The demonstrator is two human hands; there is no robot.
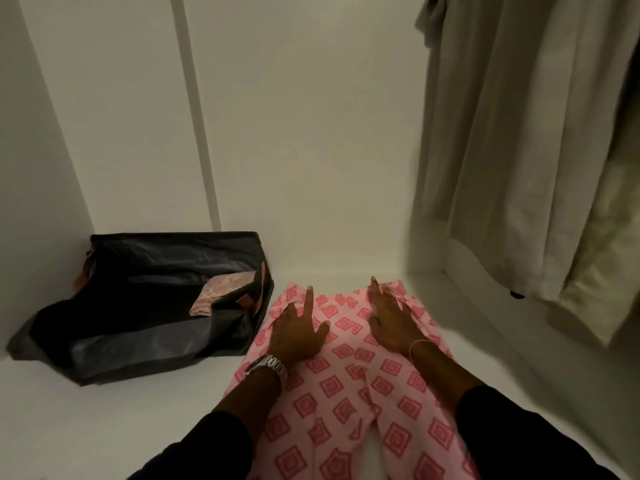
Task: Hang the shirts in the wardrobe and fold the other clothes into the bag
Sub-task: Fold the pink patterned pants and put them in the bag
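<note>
Pink trousers (346,393) with a red square pattern lie flat on the white wardrobe floor (138,420), waistband at the far end, legs running toward me. My left hand (298,327) presses flat on the waist's left part, fingers straight. My right hand (391,317) presses on the waist's right part, fingers spread. A dark fabric bag (145,306) sits slumped to the left of the trousers, with a folded pale pink patterned cloth (221,292) showing in its opening. Pale beige shirts (526,140) hang at the upper right.
White wardrobe walls (294,133) close in behind and on the left. A step or ledge (485,306) runs under the hanging clothes on the right. The bag's right edge nearly touches the trousers.
</note>
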